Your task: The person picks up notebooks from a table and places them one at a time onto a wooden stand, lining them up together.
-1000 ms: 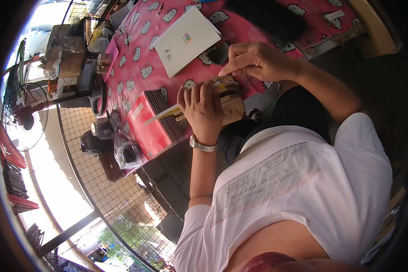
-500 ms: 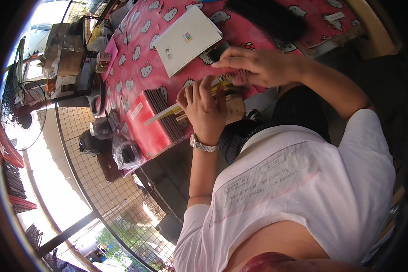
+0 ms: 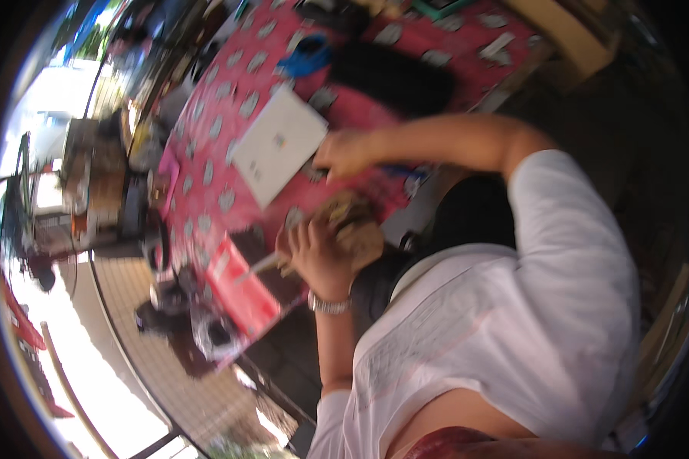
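Observation:
My left hand (image 3: 318, 256), with a metal-band watch on its wrist, is closed over the near side of a wooden block (image 3: 362, 243). A pale, narrow strip (image 3: 264, 265) sticks out from under its fingers toward a red stack of coil-bound notebooks (image 3: 237, 284). My right hand (image 3: 347, 154) is beside the right edge of a white-covered notebook (image 3: 278, 147) on the table. Its fingers look bunched but are smeared by motion, so whether anything is in them is hidden.
A pink table cover (image 3: 210, 153) with white cartoon faces spreads under everything. At the back lie a long black bundle (image 3: 394, 76) and a blue item (image 3: 308, 56). Plastic-wrapped things (image 3: 214, 330) sit by the near left corner; cardboard boxes (image 3: 96, 168) stand further left.
My right hand has moved left and away from the wooden block, to the white notebook's edge. The left hand stays at the block. The whole view has shifted and blurred.

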### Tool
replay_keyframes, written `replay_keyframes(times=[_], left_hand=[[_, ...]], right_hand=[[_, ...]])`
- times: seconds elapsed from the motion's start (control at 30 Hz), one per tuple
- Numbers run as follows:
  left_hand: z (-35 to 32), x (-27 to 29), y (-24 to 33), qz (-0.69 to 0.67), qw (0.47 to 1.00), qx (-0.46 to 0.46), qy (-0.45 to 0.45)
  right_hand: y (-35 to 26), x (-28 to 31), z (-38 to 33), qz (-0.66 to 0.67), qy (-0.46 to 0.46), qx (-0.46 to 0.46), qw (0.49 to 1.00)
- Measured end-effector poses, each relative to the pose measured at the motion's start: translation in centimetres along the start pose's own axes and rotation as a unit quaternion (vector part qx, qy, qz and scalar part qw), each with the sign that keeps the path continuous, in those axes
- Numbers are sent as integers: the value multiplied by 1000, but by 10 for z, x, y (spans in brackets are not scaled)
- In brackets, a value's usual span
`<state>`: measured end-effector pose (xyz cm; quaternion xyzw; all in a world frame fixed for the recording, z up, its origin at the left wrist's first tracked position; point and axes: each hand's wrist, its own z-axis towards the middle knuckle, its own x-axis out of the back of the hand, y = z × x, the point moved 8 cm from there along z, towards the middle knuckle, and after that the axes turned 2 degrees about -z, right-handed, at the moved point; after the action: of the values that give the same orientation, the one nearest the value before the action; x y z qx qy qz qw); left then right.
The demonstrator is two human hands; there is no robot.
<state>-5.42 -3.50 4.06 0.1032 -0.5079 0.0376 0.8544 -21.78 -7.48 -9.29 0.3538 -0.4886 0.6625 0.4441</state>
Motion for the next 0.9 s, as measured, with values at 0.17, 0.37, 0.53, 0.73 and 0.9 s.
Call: replay_keyframes(times=[0.17,0.37,0.53,0.73,0.9], left_hand=[[7,-1,17,-46,998,-43,23],[-17,0,-2,-76,992,-90,33],[-23,8,-15,33,998,1,53],[-15,9,-16,9,994,-42,104],[-15,7,-21,-13,996,-28,86]], right_hand=[[18,-35,4,-193,26,-29,980],[-41,78,-21,279,-14,25,960],[-87,117,-74,535,-12,56,843],[-100,137,-68,453,5,49,890],[-89,135,-69,600,56,36,798]])
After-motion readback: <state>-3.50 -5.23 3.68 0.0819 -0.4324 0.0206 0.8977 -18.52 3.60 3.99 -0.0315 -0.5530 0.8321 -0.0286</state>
